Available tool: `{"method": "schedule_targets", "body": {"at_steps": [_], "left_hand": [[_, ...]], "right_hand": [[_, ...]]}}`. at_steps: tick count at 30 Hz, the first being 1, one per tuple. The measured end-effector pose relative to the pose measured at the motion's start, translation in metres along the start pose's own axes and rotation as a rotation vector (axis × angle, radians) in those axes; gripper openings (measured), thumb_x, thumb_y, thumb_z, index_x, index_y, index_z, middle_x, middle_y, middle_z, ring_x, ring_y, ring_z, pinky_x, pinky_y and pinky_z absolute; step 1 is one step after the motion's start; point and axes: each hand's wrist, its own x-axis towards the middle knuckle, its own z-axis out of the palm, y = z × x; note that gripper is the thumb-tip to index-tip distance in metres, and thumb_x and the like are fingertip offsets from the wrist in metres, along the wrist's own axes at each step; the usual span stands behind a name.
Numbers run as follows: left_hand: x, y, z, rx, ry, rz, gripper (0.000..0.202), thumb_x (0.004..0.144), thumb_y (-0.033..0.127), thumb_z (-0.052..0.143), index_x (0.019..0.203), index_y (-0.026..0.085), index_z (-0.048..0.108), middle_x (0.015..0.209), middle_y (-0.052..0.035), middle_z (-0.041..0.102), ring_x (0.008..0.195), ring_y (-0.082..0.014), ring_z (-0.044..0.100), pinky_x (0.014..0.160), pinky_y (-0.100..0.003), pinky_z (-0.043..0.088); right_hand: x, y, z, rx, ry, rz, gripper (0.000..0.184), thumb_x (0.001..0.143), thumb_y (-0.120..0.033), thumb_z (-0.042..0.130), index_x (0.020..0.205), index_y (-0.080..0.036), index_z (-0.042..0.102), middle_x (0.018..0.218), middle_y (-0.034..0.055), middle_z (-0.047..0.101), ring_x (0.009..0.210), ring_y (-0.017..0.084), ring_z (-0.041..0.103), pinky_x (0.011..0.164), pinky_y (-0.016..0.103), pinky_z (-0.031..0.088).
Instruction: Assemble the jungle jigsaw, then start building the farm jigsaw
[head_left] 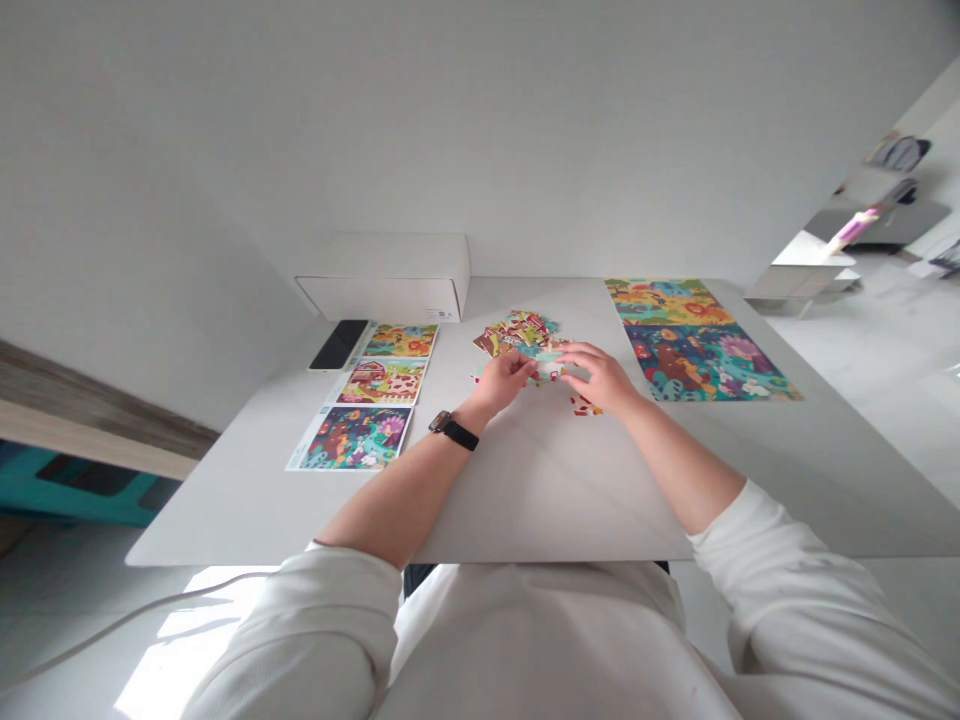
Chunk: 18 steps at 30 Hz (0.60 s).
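Note:
My left hand point(505, 380), with a dark watch on its wrist, is closed in a pinch at the edge of a pale green jigsaw puzzle piece point(549, 362). My right hand point(602, 379) has its thumb and fingers apart, with the fingertips at the other side of that piece. A heap of loose puzzle pieces point(517, 330) in red, brown, green and blue lies just beyond both hands. Below my right hand rests a red-and-yellow puzzle piece point(585, 406). My fingers partly cover the pieces between them.
Three picture cards point(358, 438) lie in a column on the left of the white table point(555, 500), beside a black phone point(340, 344). A white box point(382, 298) stands at the back against the wall. Two assembled puzzles point(712, 362) lie on the right.

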Motion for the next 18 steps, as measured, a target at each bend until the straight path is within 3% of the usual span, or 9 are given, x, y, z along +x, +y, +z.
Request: {"method": "schedule_targets", "body": {"at_steps": [3, 5, 8, 10, 18], "left_hand": [[0.000, -0.003, 0.000, 0.072, -0.006, 0.030, 0.028, 0.103, 0.041, 0.059, 0.100, 0.017, 0.074, 0.085, -0.0070, 0.079, 0.071, -0.0154, 0.066, 0.069, -0.028, 0.054], [-0.001, -0.005, -0.003, 0.210, 0.018, 0.100, 0.023, 0.102, 0.031, 0.059, 0.113, 0.019, 0.075, 0.100, -0.0081, 0.082, 0.087, -0.0191, 0.072, 0.083, -0.034, 0.059], [-0.003, -0.009, -0.007, 0.501, 0.022, 0.258, 0.028, 0.095, 0.021, 0.067, 0.122, 0.021, 0.074, 0.121, -0.0102, 0.079, 0.118, -0.0270, 0.071, 0.108, -0.044, 0.055], [-0.004, -0.010, -0.009, 0.638, -0.018, 0.324, 0.032, 0.093, 0.019, 0.070, 0.125, 0.020, 0.074, 0.129, -0.0124, 0.076, 0.129, -0.0311, 0.066, 0.117, -0.049, 0.050], [-0.003, -0.016, -0.006, 0.791, -0.085, 0.320, 0.029, 0.095, 0.022, 0.069, 0.123, 0.021, 0.076, 0.127, -0.0130, 0.078, 0.125, -0.0321, 0.070, 0.117, -0.049, 0.050]], "right_hand": [[0.000, 0.002, -0.004, -0.041, -0.018, 0.048, 0.030, 0.091, -0.020, 0.074, 0.117, -0.033, 0.081, 0.140, 0.0057, 0.074, 0.135, 0.029, 0.066, 0.124, 0.052, 0.048], [-0.001, 0.008, -0.006, -0.041, -0.014, 0.063, 0.028, 0.091, -0.018, 0.073, 0.115, -0.031, 0.082, 0.140, 0.0060, 0.075, 0.135, 0.029, 0.067, 0.124, 0.052, 0.048], [-0.003, 0.020, -0.008, -0.039, -0.020, 0.102, 0.026, 0.090, -0.017, 0.072, 0.111, -0.029, 0.082, 0.136, 0.0066, 0.076, 0.131, 0.028, 0.069, 0.120, 0.050, 0.051], [-0.004, 0.029, -0.007, -0.055, -0.039, 0.133, 0.025, 0.089, -0.017, 0.074, 0.108, -0.028, 0.083, 0.131, 0.0070, 0.079, 0.127, 0.029, 0.071, 0.116, 0.049, 0.054], [-0.004, 0.043, 0.005, -0.157, -0.083, 0.154, 0.025, 0.085, -0.014, 0.078, 0.106, -0.027, 0.085, 0.120, 0.0074, 0.083, 0.114, 0.030, 0.076, 0.108, 0.047, 0.055]]}}
